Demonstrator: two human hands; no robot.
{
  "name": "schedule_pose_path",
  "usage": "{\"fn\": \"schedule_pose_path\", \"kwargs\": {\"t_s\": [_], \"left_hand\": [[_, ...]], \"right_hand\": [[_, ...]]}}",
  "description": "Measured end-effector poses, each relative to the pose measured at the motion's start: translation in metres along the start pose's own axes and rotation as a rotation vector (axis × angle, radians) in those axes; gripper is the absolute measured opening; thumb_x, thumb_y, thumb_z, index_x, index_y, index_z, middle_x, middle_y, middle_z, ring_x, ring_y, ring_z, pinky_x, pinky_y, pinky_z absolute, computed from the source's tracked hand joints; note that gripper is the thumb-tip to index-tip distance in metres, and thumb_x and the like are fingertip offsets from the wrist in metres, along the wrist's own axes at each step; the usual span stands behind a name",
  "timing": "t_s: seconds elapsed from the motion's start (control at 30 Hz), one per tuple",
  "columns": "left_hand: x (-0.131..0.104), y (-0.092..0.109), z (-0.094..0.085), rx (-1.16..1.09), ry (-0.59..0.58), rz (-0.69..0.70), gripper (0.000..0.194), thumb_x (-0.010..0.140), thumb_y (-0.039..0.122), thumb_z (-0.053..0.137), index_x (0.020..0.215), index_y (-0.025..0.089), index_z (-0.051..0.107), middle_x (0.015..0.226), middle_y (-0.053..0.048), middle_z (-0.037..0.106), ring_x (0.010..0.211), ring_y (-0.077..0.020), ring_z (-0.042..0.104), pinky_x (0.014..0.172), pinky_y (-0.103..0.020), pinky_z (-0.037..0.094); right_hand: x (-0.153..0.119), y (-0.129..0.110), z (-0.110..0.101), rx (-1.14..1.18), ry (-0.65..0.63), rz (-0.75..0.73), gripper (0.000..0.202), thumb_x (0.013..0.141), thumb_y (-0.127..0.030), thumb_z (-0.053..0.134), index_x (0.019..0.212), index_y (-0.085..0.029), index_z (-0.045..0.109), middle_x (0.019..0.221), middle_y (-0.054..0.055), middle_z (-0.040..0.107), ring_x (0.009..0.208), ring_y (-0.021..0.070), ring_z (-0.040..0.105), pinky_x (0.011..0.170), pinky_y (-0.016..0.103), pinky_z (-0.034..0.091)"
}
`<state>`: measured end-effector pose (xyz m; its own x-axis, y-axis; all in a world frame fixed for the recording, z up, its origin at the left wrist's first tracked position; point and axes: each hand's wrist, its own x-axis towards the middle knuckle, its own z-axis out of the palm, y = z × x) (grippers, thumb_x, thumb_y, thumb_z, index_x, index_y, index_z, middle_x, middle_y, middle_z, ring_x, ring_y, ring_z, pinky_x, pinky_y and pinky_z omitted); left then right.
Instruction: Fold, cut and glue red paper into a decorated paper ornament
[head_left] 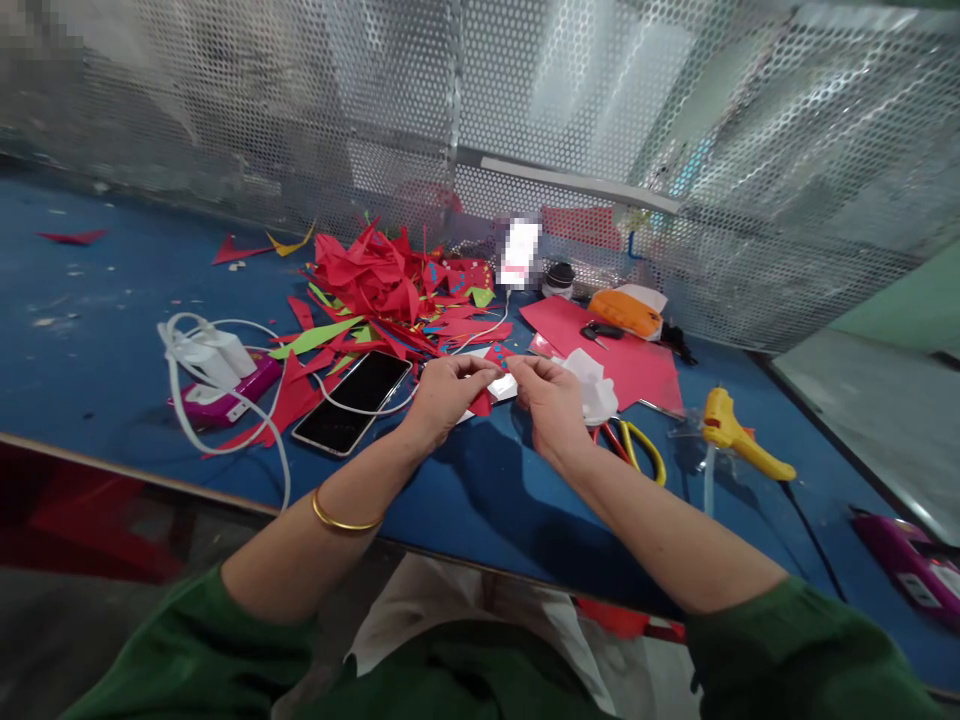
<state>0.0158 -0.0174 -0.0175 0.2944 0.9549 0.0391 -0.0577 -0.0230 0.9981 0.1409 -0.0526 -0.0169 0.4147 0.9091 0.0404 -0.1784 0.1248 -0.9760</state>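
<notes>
My left hand [444, 398] and my right hand [553, 402] meet over the blue table [480, 500], fingertips pinched close together. Between them shows a small red paper piece [498, 354] with blue dots, partly hidden by the fingers. Red paper [481, 403] also shows under my left fingers. A white item [504, 387] lies just below the fingertips. Crumpled white paper [592, 385] is beside my right hand, with red-and-yellow-handled scissors [641, 452] partly under that wrist. Left of my left hand lies a black-screened phone [354, 402].
A heap of red paper scraps [375, 275] lies behind my left hand. White cables run from a purple power strip [232, 390] with chargers [214, 355]. Red sheets [637, 365], an orange pouch [626, 312] and a yellow glue gun [742, 437] are rightward. Perforated metal [300, 100] stands behind.
</notes>
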Motion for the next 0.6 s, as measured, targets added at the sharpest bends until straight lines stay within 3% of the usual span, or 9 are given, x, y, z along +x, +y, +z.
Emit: {"fn": "schedule_pose_path", "kwargs": {"t_s": [0.17, 0.6], "left_hand": [[0.000, 0.000, 0.001, -0.030, -0.007, 0.018, 0.010, 0.073, 0.025, 0.071, 0.075, 0.016, 0.074, 0.070, -0.003, 0.072, 0.061, -0.0118, 0.063, 0.064, -0.024, 0.049], [-0.001, 0.004, 0.001, -0.045, -0.017, 0.003, 0.007, 0.073, 0.021, 0.072, 0.069, 0.015, 0.071, 0.060, 0.001, 0.066, 0.051, -0.0090, 0.058, 0.053, -0.020, 0.045]], "right_hand": [[-0.001, 0.000, 0.001, -0.081, 0.021, -0.076, 0.019, 0.067, -0.037, 0.074, 0.072, -0.019, 0.070, 0.060, -0.004, 0.057, 0.058, 0.0104, 0.046, 0.055, 0.028, 0.035], [0.001, 0.010, -0.002, -0.141, 0.005, -0.123, 0.017, 0.071, -0.036, 0.073, 0.075, -0.020, 0.071, 0.063, -0.003, 0.063, 0.060, 0.0117, 0.051, 0.057, 0.027, 0.041]]}}
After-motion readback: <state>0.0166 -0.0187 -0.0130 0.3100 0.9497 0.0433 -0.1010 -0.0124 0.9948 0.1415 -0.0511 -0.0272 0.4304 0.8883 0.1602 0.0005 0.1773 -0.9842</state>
